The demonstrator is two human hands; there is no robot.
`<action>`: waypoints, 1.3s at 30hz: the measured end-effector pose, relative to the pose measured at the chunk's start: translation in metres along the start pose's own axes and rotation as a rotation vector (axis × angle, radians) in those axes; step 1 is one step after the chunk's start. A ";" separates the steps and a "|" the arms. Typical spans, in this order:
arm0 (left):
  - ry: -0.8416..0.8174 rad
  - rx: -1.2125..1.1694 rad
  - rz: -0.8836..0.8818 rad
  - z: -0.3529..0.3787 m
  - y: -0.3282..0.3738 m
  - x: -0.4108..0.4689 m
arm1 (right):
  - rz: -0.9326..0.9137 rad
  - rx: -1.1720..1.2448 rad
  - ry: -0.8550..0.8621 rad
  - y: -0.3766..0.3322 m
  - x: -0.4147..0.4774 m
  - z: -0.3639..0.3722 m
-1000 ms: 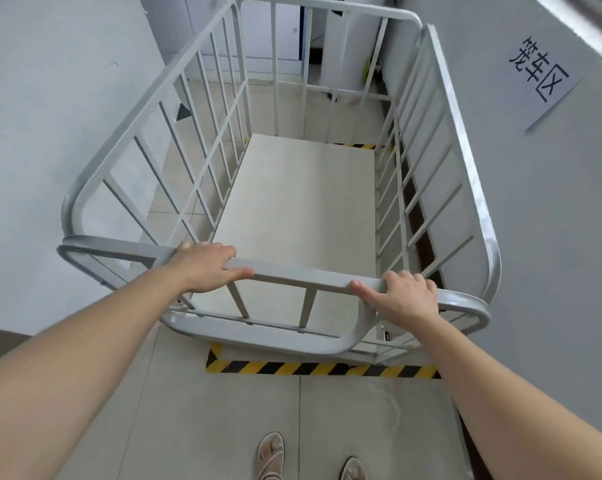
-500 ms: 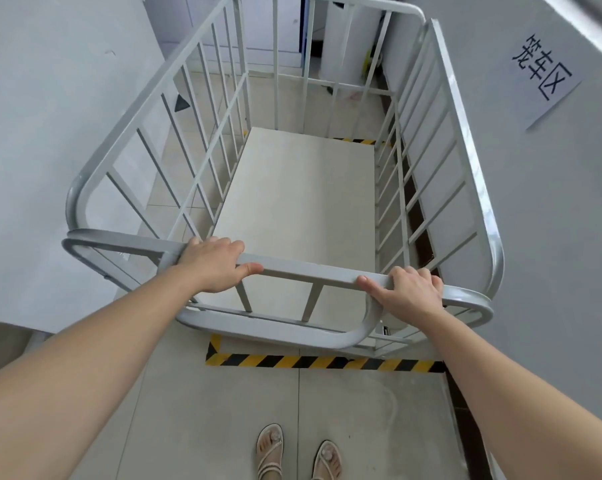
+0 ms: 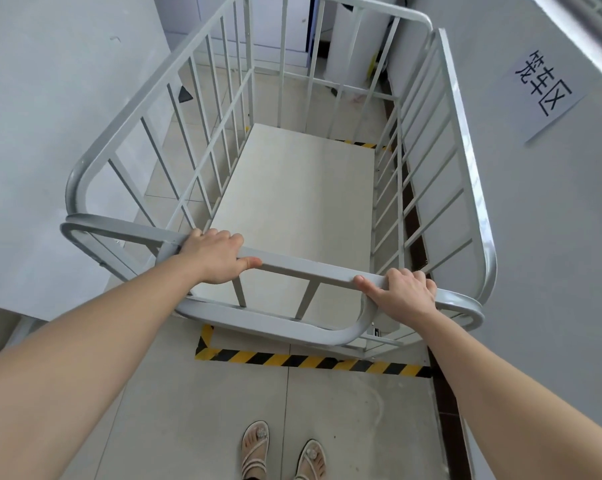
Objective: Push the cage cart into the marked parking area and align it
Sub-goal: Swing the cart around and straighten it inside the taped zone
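So the cage cart is sitting nearly all the way inside the parking area, with its near end just past the striped tape line on the floor and another bit of tape peeking out past the far end. Its right side runs close along the wall, right below the paper sign.

Both hands are on the near top rail. The left hand is curled over it with the thumb tucked underneath, and the right hand is wrapped the same way close to the right corner. Wide grip, which I'd say is what you want for steering.

Handling guess: it's a welded steel tube frame, so totally rigid, no flex. Empty, so probably rolls easily, but these things have some heft and can swing at the ends. The painted rail looks smooth, so a full wrap beats a fingertip push. I can't see the wheels at all. Main worry is the right side scraping the wall during the final squaring-up.
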State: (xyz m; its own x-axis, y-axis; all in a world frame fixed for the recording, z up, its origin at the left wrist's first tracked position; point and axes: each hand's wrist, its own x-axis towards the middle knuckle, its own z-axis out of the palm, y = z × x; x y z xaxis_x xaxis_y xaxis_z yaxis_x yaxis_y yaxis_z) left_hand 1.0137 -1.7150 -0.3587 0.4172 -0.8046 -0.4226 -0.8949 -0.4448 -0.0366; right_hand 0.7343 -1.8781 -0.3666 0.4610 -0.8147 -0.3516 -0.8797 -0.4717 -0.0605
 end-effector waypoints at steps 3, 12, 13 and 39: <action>-0.006 -0.006 -0.021 -0.002 0.001 -0.001 | 0.012 -0.001 -0.025 -0.002 0.001 -0.002; -0.007 -0.103 -0.025 0.005 0.001 -0.006 | 0.015 0.002 0.021 -0.025 -0.018 0.000; 0.001 -0.113 -0.001 0.006 0.000 -0.009 | -0.012 0.022 0.034 -0.031 -0.022 -0.001; -0.316 -0.154 0.247 0.012 -0.023 -0.063 | -0.279 0.158 -0.552 -0.123 -0.070 0.000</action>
State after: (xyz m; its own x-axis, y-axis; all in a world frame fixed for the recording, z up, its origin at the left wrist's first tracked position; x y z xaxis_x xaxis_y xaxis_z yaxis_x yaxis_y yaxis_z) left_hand 1.0058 -1.6492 -0.3418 0.1029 -0.7446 -0.6596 -0.9175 -0.3271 0.2261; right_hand 0.8101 -1.7627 -0.3341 0.5845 -0.3549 -0.7296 -0.7611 -0.5515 -0.3415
